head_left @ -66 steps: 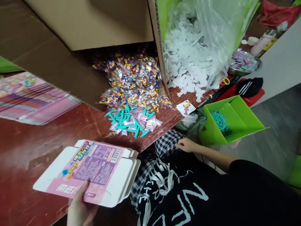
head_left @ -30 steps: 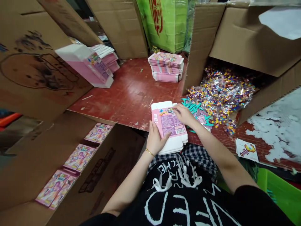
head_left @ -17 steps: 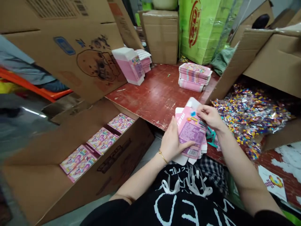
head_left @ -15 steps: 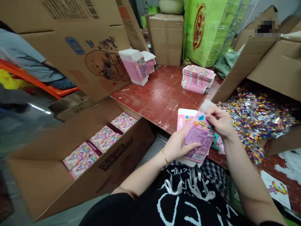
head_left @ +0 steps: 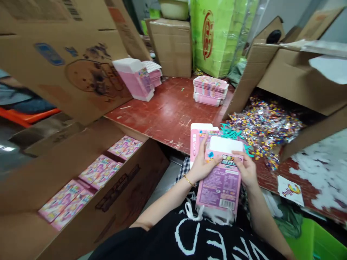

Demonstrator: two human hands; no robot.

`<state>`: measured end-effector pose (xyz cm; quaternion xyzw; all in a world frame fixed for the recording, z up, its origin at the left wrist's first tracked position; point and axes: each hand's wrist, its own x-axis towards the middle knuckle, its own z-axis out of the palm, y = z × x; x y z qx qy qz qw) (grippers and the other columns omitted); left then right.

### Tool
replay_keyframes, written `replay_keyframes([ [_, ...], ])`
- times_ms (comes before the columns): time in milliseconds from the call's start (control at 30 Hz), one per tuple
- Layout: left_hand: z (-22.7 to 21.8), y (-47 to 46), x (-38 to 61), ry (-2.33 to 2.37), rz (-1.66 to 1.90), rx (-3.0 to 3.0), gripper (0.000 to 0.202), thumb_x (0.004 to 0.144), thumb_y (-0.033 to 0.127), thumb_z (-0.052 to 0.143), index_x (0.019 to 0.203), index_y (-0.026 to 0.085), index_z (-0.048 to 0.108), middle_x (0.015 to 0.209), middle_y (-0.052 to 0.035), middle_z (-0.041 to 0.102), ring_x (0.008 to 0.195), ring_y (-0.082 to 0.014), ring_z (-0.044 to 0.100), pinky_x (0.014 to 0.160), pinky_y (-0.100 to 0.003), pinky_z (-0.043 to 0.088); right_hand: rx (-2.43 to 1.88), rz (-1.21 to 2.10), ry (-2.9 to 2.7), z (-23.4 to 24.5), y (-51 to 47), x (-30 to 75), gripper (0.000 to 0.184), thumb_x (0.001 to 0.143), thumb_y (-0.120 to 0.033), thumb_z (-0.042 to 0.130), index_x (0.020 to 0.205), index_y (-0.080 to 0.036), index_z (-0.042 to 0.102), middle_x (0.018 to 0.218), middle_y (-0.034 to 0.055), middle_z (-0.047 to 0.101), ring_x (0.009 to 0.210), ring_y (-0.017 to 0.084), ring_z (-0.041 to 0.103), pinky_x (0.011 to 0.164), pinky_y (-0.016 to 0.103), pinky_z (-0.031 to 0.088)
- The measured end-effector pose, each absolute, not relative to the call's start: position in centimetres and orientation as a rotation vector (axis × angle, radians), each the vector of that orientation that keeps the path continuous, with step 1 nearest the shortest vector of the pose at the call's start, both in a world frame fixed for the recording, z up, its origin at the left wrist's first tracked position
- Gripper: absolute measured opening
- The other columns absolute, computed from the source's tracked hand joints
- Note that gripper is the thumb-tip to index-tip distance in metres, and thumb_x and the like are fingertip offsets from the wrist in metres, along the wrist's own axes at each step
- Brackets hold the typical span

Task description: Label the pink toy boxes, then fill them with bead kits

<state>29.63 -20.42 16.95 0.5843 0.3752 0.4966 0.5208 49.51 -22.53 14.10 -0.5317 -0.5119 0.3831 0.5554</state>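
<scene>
A pink and purple carton (head_left: pixel 217 193) with a white top flap stands in front of my chest, its printed back with a barcode towards me. My left hand (head_left: pixel 203 166) is closed on its left side, thumb lying across the front. At the upper right edge, my right hand (head_left: pixel 247 169) grips the same carton, fingers at the base of the flap. Just behind, a second pink carton (head_left: pixel 193 139) shows partly at the table's edge, close to my left fingers. Teal plastic pieces (head_left: pixel 230 131) lie in a heap beyond the held carton.
To the left, a large cardboard box (head_left: pixel 127 198) holds rows of pink cartons (head_left: pixel 99 171). Flat pink cartons (head_left: pixel 210 90) are stacked on the red table (head_left: pixel 168 115). On the right lies an opened box (head_left: pixel 292 72) with bags of colourful small pieces (head_left: pixel 268 122). A printed card (head_left: pixel 290 189) lies nearby.
The held carton has come lower, towards my body, and its white top flap now shows upright. My right hand has moved down onto the carton's side. The view has turned right.
</scene>
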Motion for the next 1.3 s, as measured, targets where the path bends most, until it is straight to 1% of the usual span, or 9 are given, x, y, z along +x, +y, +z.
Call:
replay_keyframes([
  [133, 15.4, -19.6, 31.0, 0.999, 1.076, 1.499, 0.032, 0.082, 0.049, 0.068, 0.075, 0.018, 0.061, 0.080, -0.0047, 0.066, 0.084, -0.0201, 0.064, 0.089, -0.036, 0.050, -1.319, 0.673, -1.240, 12.4, -23.4, 49.8, 0.045, 0.087, -0.055, 0.061, 0.061, -0.019, 0.054, 0.076, 0.0048, 0.061, 0.073, 0.019, 0.061, 0.071, 0.033, 0.052],
  [233, 13.9, -19.9, 31.5, 1.037, 1.190, 1.453, 0.030, 0.079, 0.045, 0.072, 0.085, 0.018, 0.059, 0.087, -0.0032, 0.064, 0.085, -0.0185, 0.062, 0.085, -0.033, 0.049, -1.248, 0.560, -1.132, 11.5, -24.4, 49.4, 0.028, 0.084, -0.046, 0.070, 0.087, -0.020, 0.061, 0.092, 0.0062, 0.067, 0.085, 0.020, 0.066, 0.078, 0.033, 0.054],
  [333, 13.3, -20.3, 31.7, 1.017, 1.267, 1.442, 0.045, 0.071, 0.040, 0.080, 0.104, 0.020, 0.056, 0.096, -0.0023, 0.063, 0.090, -0.0183, 0.061, 0.083, -0.031, 0.048, -1.137, 0.629, -0.993, 10.6, -25.2, 49.2, 0.047, 0.078, -0.037, 0.079, 0.112, -0.024, 0.050, 0.089, 0.0024, 0.069, 0.076, 0.019, 0.070, 0.069, 0.031, 0.057],
  [567, 14.2, -19.6, 32.3, 0.786, 1.073, 1.535, 0.029, 0.077, 0.042, 0.077, 0.080, 0.016, 0.064, 0.093, -0.0076, 0.068, 0.090, -0.0217, 0.066, 0.087, -0.036, 0.050, -1.068, 0.496, -1.315, 12.0, -26.0, 50.6, 0.023, 0.081, -0.033, 0.077, 0.101, -0.024, 0.071, 0.097, 0.0077, 0.074, 0.096, 0.026, 0.072, 0.090, 0.041, 0.055],
  [767, 14.9, -19.7, 33.1, 1.025, 1.035, 1.417, 0.027, 0.080, 0.039, 0.076, 0.093, 0.018, 0.067, 0.088, -0.0055, 0.072, 0.081, -0.0187, 0.067, 0.077, -0.031, 0.051, -1.152, 0.990, -1.183, 14.4, -25.6, 52.2, 0.018, 0.085, -0.035, 0.073, 0.100, -0.025, 0.078, 0.101, 0.0054, 0.077, 0.091, 0.021, 0.072, 0.080, 0.034, 0.056],
  [900, 14.7, -20.1, 33.5, 0.917, 1.066, 1.425, 0.024, 0.084, 0.040, 0.071, 0.079, 0.017, 0.065, 0.087, -0.0064, 0.072, 0.084, -0.0188, 0.068, 0.081, -0.032, 0.051, -1.109, 1.195, -1.030, 14.3, -25.2, 53.6, 0.019, 0.080, -0.037, 0.078, 0.094, -0.024, 0.079, 0.101, 0.0051, 0.078, 0.096, 0.022, 0.072, 0.086, 0.034, 0.057],
  [1133, 13.1, -20.7, 33.6, 0.870, 1.106, 1.497, 0.034, 0.064, 0.029, 0.090, 0.087, 0.018, 0.068, 0.111, -0.0107, 0.069, 0.106, -0.0235, 0.066, 0.098, -0.041, 0.048, -1.070, 1.068, -1.233, 13.2, -26.2, 53.1, 0.007, 0.081, -0.030, 0.077, 0.085, -0.024, 0.077, 0.111, 0.0069, 0.076, 0.106, 0.024, 0.071, 0.098, 0.042, 0.054],
  [1200, 13.4, -20.2, 33.5, 0.848, 1.114, 1.484, 0.030, 0.064, 0.029, 0.089, 0.083, 0.017, 0.069, 0.107, -0.0097, 0.070, 0.103, -0.0229, 0.067, 0.097, -0.041, 0.049, -1.113, 1.017, -1.242, 12.9, -26.6, 52.8, 0.023, 0.078, -0.031, 0.080, 0.100, -0.025, 0.075, 0.127, 0.0083, 0.069, 0.117, 0.025, 0.066, 0.104, 0.043, 0.051],
  [1300, 14.5, -18.6, 32.7, 0.910, 1.358, 1.351, 0.029, 0.065, 0.031, 0.089, 0.077, 0.018, 0.066, 0.097, -0.0056, 0.070, 0.095, -0.0191, 0.067, 0.092, -0.037, 0.051, -1.137, 1.025, -1.152, 12.3, -27.5, 53.0, 0.088, 0.058, -0.031, 0.094, 0.136, -0.031, 0.055, 0.155, 0.0094, 0.044, 0.128, 0.027, 0.058, 0.101, 0.042, 0.053],
])
